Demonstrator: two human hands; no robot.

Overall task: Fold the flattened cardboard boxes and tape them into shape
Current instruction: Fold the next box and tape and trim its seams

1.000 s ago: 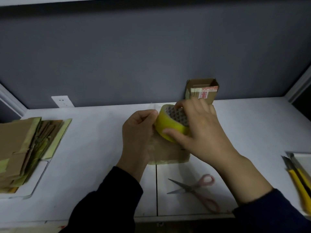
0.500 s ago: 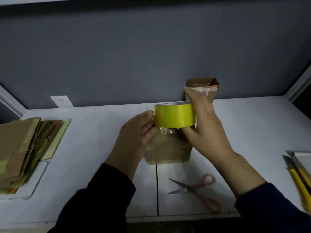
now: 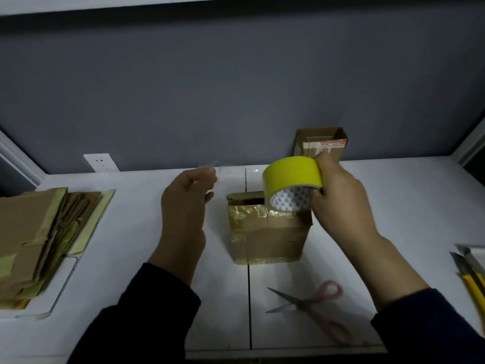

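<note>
A small folded cardboard box (image 3: 267, 235) stands on the white table (image 3: 393, 206) between my hands, with old tape on its top edge and left side. My right hand (image 3: 338, 203) grips the yellow tape roll (image 3: 291, 177) just above the box's back right corner. My left hand (image 3: 186, 203) is to the left of the box, thumb and forefinger pinched on the end of a faint clear tape strip (image 3: 228, 168) that stretches towards the roll. A stack of flattened boxes (image 3: 39, 232) lies at the far left.
Pink-handled scissors (image 3: 312, 303) lie open near the front edge, right of centre. Yellow utility knives (image 3: 469, 271) sit at the right edge. Another folded box (image 3: 321, 141) stands against the grey back wall. The flattened stack rests on a white tray (image 3: 52, 298).
My hands have moved apart: the left went left with the tape end, the right carried the roll right and tilted it. The box front is now uncovered.
</note>
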